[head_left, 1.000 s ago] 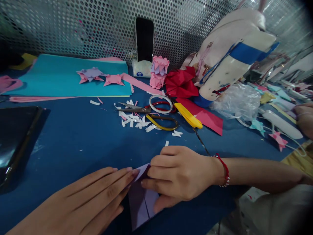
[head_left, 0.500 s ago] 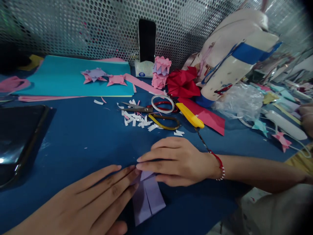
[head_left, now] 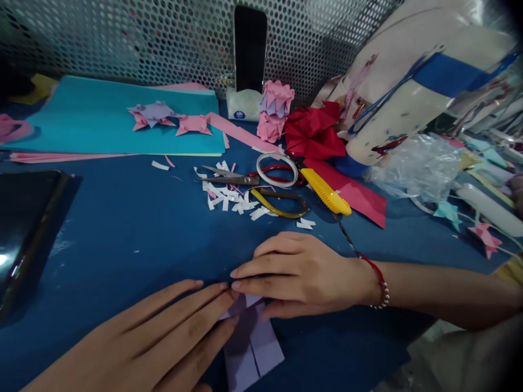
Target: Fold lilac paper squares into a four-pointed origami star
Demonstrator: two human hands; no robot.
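A folded purple paper (head_left: 255,348) lies on the blue table at the bottom centre, its upper end partly hidden under fingers. My left hand (head_left: 163,337) lies flat from the lower left, its fingertips on the paper's upper left edge. From the right, my right hand (head_left: 306,272) presses its fingertips on the top of the paper, meeting the left fingertips; its fingers are extended. A red cord bracelet with beads circles the right wrist. Scissors (head_left: 253,179) with a white ring (head_left: 277,170) over a handle lie beyond, among white paper scraps (head_left: 232,198).
Behind are turquoise sheets (head_left: 102,122) with folded pink and purple shapes, a propped phone (head_left: 250,49), red folded paper (head_left: 314,130) and a white-and-blue bottle (head_left: 412,103). A yellow cutter (head_left: 327,191) lies right of the scissors; a dark device (head_left: 26,228) sits left.
The view has shifted slightly, so objects at the back appear higher and those at the right further right. Both hands stay on the purple paper in nearly the same pose.
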